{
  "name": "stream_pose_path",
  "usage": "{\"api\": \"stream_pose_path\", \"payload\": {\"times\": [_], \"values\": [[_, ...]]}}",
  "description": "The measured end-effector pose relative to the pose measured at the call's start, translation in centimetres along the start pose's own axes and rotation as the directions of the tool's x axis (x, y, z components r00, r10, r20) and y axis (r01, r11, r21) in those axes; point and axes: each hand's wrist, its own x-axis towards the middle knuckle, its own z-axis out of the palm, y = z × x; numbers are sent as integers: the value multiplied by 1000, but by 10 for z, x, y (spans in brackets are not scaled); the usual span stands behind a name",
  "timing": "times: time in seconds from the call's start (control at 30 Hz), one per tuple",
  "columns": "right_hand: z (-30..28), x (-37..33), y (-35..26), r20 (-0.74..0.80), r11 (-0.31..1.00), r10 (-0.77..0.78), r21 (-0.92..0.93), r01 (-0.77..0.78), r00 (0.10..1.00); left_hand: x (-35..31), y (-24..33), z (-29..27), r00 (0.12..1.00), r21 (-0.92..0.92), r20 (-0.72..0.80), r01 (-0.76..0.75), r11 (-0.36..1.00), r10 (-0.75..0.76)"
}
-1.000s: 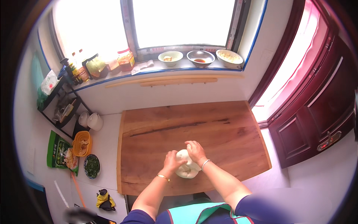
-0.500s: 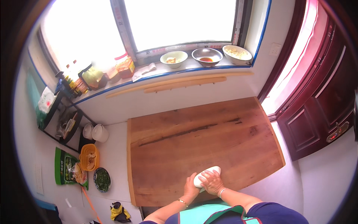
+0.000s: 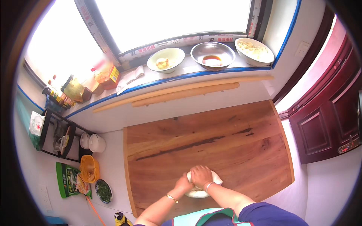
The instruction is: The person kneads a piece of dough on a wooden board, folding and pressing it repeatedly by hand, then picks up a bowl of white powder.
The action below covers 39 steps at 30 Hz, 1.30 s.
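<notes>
The person's two hands are now bearing down together on the white dough [image 3: 216, 177], which is lying on the wooden surface [image 3: 241, 158] near its front edge, in front of the apron. A second ago the dough was spreading as a flattened round with one hand on either side; half a second ago it was showing as a tighter, longer roll, drawn in close to the body. Now it is sitting a little farther out, bulging beyond the fingers on the right and along the near side. That change is suggesting a fold followed by a press, so the kneading seems to be passing through one more turn.

The right hand [image 3: 201, 176] is lying over the top with its fingers bent, and the left hand [image 3: 183, 185] is cupping the left side. Each grip is looking partly curled against the dough, though I cannot tell how firmly either is closing, since the fingertips are partly hiding. (The two long wooden rods [image 3: 185, 95] are resting below the sill, well apart from the hands.)
</notes>
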Motion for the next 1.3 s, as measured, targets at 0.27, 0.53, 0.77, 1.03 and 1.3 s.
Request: {"api": "stream_pose_path", "payload": {"times": [0.27,0.53,0.77,1.03,1.3], "values": [[-27,25,42,56,854,233,467,-232,971,-5,73,-30,967,377,-44,-215,901,249],[-92,-97,-1,-200,996,-90,2,92,976,-55,17,54,666,-23,-394,-697,717,634],[-46,-101,16,-257,949,-272,-235,213,927,-67,22,67,759,166,-446,-451,877,475],[-27,22,47,-208,996,-81,-63,69,975,13,60,-1,945,5,-298,-143,990,138],[-23,74,59,-90,978,68,-193,-84,994,65,68,-34,989,35,-114,-90,995,93]]}}
